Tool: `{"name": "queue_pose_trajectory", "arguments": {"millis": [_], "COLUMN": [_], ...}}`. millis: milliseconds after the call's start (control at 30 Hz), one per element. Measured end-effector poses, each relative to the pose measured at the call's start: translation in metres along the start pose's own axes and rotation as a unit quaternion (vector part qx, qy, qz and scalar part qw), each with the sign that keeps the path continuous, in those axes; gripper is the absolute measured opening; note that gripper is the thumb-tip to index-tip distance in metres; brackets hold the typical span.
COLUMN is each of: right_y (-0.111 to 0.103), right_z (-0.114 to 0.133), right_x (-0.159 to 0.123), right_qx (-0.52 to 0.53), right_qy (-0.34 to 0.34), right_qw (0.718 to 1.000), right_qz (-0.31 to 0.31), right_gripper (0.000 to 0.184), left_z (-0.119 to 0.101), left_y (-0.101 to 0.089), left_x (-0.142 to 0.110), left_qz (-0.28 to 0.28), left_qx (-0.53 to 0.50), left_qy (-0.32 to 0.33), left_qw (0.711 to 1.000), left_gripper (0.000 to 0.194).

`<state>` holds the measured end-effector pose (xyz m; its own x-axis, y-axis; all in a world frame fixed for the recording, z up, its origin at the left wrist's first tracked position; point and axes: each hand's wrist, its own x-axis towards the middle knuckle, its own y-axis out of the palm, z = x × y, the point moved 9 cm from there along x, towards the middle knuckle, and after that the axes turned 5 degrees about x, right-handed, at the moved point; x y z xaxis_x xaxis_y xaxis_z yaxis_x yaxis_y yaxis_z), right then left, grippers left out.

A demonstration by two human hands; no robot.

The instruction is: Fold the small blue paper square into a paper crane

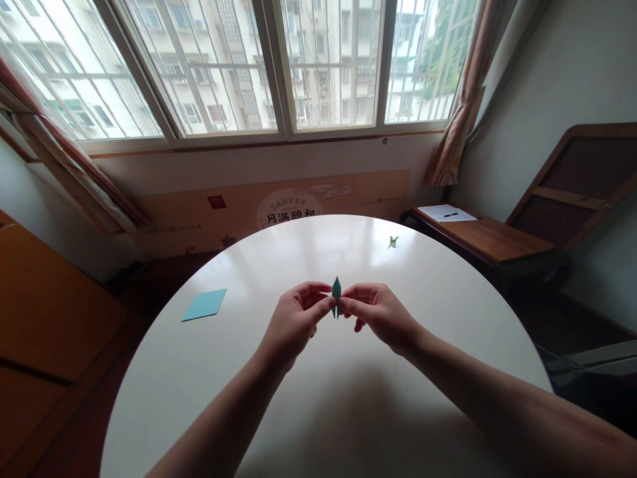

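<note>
A small folded piece of teal paper [337, 287], narrow and pointed at the top with a split lower end, is held upright above the white table. My left hand [297, 315] pinches its left edge between thumb and fingers. From the other side, my right hand [375, 312] grips it the same way, thumb in front. The fingertips cover the middle of the paper. To the left lies a flat stack or sheet of light blue square paper [204, 305]. A small green folded paper crane [393, 241] stands near the far edge.
The round white table [199, 392] fills the foreground. Behind it are a cardboard panel with printed characters [348, 189] and barred windows. A wooden bench [507, 236] at the right carries white paper [442, 212] and a pen [451, 214]. An orange-brown cabinet [44, 318] stands left.
</note>
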<state>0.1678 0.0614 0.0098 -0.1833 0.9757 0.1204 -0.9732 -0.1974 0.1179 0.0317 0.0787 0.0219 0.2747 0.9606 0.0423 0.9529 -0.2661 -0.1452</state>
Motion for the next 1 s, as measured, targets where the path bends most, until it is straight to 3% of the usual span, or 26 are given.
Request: {"name": "queue_pose_trajectory", "arguments": {"millis": [300, 567, 867, 1000], "right_y": [0.000, -0.004, -0.001, 0.000], "right_z": [0.004, 0.003, -0.002, -0.001], "right_x": [-0.001, 0.001, 0.000, 0.001], "right_qx": [-0.024, 0.025, 0.084, 0.074], "right_qy": [-0.012, -0.036, -0.014, -0.026], "right_qw": [1.000, 0.999, 0.996, 0.997], "right_qz": [-0.013, -0.026, -0.019, -0.011], "right_gripper": [0.033, 0.028, 0.031, 0.032], "left_z": [-0.001, -0.010, -0.021, -0.022], "left_y": [0.002, 0.002, -0.008, -0.010], "left_x": [0.001, -0.001, -0.008, -0.007], "left_qz": [0.013, 0.001, -0.072, -0.074], "left_qx": [0.054, 0.089, 0.095, 0.096], "left_qy": [0.018, 0.063, 0.121, 0.131], "left_qw": [0.998, 0.994, 0.985, 0.984], "left_gripper": [0.029, 0.027, 0.031, 0.029]}}
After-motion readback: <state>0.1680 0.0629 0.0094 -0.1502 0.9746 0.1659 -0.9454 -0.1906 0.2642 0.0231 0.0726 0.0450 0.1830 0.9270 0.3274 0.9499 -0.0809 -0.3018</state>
